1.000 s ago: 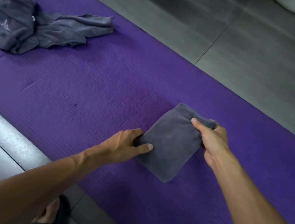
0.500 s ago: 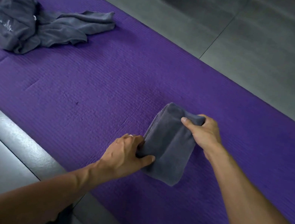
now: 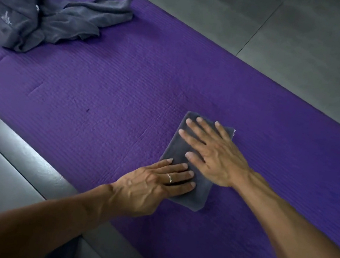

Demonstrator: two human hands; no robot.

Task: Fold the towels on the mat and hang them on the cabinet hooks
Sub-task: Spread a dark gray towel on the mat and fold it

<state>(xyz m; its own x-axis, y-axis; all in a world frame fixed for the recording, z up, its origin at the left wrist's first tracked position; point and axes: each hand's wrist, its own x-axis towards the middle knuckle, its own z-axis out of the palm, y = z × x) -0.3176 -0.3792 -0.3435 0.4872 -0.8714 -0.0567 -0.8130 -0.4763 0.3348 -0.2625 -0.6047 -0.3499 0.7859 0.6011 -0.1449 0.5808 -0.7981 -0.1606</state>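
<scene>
both hands flat, left hand (image 3: 150, 184) and right hand (image 3: 212, 152) pressing folded towel (image 3: 181, 149) on purple mat (image 3: 124, 98), crumpled towel (image 3: 37, 14) well off at mat's far left

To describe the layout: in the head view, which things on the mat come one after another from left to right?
Crumpled grey towel → left hand → right hand; both hands press flat on the folded grey towel.
</scene>
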